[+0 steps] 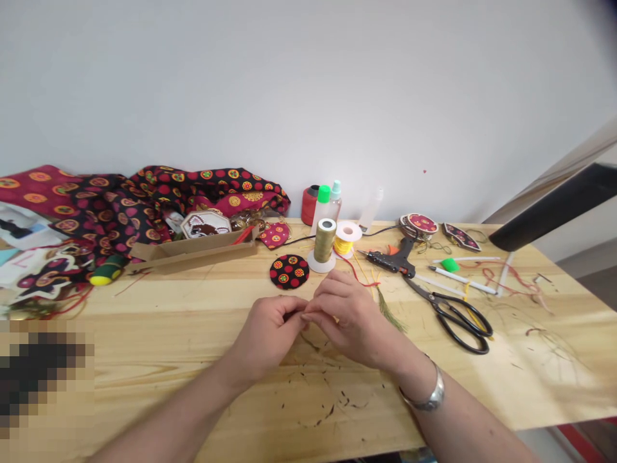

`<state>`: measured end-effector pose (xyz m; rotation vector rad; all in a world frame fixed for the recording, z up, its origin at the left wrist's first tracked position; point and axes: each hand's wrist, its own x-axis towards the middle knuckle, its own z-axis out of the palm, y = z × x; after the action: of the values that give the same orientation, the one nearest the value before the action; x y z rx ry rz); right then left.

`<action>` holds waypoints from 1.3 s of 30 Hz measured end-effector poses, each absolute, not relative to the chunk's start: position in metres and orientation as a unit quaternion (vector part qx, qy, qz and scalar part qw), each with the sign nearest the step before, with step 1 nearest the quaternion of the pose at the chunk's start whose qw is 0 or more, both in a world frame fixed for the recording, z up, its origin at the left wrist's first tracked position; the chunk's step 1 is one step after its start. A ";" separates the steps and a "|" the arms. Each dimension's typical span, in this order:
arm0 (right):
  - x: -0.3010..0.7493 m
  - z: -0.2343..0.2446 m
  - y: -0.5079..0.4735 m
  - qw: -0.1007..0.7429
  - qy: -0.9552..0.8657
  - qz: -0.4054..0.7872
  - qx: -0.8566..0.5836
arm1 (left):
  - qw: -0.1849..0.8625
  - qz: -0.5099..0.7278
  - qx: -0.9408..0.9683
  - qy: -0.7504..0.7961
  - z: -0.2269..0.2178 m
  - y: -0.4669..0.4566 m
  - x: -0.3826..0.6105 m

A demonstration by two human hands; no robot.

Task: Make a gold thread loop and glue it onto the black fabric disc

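Step under way: fingertips apparently working a fine thread, the next move likely calling for a steady pinch and light tension

Printed cloth [212,182]: bunching in soft folds, black and crimson with round motifs

Tray [202,253]: long, folded brown cardboard, sitting before the cloth

Left hand [270,331]: curling, thumb and forefinger pinching narrowly; the held piece is hiding

Disc [289,271]: flat, round, black patterned fabric, lying on the pale, wood-grained counter [168,354]

Olive strand [310,343]: thin, showing just below the meeting fingertips; cannot tell whether the hands are holding it

Thread cone [324,243]: olive, tightly wound, standing upright

Right hand [349,315]: pinching narrowly, fingertips meeting the left's

Spool [348,236]: white-flanged, carrying yellow cord

Tassel [388,310]: olive, loosely fringed, lying beside the right hand

Glue gun [393,260]: black, angular, lying on its side

Scissors [457,315]: metal blades, black looped handles, lying near the glue gun
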<state>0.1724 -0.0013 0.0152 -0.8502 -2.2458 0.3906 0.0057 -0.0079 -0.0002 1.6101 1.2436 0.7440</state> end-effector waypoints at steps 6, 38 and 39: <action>0.171 0.011 -0.002 0.362 -0.869 0.094 -0.325 | 0.561 0.383 0.519 0.518 0.001 -0.003 0.005; 0.166 0.007 0.002 0.406 -0.739 0.337 -0.419 | 0.608 0.453 0.439 0.482 -0.003 0.001 0.002; 0.166 0.007 0.002 0.399 -0.716 0.370 -0.438 | 0.599 0.454 0.449 0.484 -0.002 0.001 0.002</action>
<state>0.1663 0.0022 0.0068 -1.1074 -1.8121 0.9360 0.0021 0.0006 -0.0022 1.0403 1.1215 1.0535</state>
